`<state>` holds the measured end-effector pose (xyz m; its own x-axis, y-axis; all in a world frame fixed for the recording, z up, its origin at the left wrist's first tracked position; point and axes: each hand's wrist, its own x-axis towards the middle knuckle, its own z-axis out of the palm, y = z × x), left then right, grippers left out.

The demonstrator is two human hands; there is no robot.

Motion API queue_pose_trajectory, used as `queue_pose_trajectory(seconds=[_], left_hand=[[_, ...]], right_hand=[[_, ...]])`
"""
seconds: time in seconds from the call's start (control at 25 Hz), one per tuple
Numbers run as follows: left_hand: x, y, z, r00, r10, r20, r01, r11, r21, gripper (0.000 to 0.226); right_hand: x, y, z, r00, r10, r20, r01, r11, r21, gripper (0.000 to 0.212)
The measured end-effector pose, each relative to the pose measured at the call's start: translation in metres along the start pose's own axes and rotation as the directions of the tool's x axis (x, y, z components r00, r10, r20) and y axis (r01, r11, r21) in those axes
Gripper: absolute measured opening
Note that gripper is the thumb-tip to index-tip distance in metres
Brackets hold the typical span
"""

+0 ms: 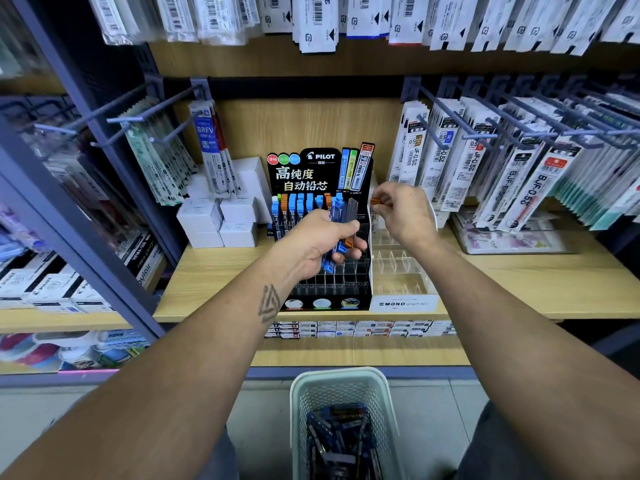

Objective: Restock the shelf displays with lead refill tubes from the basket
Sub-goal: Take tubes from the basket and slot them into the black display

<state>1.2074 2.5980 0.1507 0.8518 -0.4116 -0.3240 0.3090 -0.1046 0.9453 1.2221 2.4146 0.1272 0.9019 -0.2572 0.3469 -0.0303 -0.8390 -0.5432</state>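
1. Lead refill tubes (341, 233), a bundle with blue and orange caps, sit in the left hand (322, 242), whose fingers (356, 244) are curled around them in front of the black Pilot display (320, 174).
2. One single tube with an orange cap (375, 201) is pinched between the thumb and fingertips of the right hand (403, 209), held just above the back of the clear acrylic display (398, 268).
3. The black Pilot display stands on the wooden shelf (519, 275); its back rows hold upright tubes with blue and orange caps (298, 206), while its front compartments show no tubes.
4. The clear acrylic display stands just beside the Pilot one, on its right, with a white front label reading MONO graph MG (403, 304). Its visible compartments look bare; what lies behind the right hand is hidden.
5. A pale perforated basket (311, 396) sits low in the view, between the two forearms, and holds a loose heap of more dark and blue tubes (341, 441).
6. White boxes (218, 220) are stacked on the shelf to the left of the Pilot display.
7. Packaged pen refills (512, 168) hang on hooks to the right, and more hang on the left (211, 150) and along the top.
8. Below the shelf edge, a row of small flat packs (360, 329) lies on the lower shelf.
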Motion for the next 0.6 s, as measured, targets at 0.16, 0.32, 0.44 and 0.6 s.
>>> queue_pose_trajectory(seconds=[0.16, 0.32, 0.44, 0.6], left_hand=[[-0.003, 0.000, 0.001, 1.000, 0.001, 0.008, -0.001, 1.000, 0.013, 0.032], [-0.006, 0.000, 0.001, 0.999, -0.020, 0.040, 0.021, 1.000, -0.017, 0.029], [-0.009, -0.002, 0.002, 0.997, -0.032, 0.069, 0.037, 0.996, -0.079, 0.021], [-0.011, -0.004, 0.002, 0.996, -0.011, 0.093, 0.023, 0.991, -0.130, 0.022]], right_hand=[[0.002, 0.004, 0.005, 1.000, 0.000, -0.010, -0.001, 0.999, -0.042, 0.029], [0.002, 0.008, 0.003, 1.000, -0.004, -0.022, 0.002, 0.997, -0.079, 0.031], [-0.008, -0.006, -0.008, 0.990, 0.127, -0.058, -0.108, 0.962, 0.252, 0.017], [-0.033, -0.038, -0.027, 0.923, 0.193, 0.334, -0.376, 0.636, 0.673, 0.005]])
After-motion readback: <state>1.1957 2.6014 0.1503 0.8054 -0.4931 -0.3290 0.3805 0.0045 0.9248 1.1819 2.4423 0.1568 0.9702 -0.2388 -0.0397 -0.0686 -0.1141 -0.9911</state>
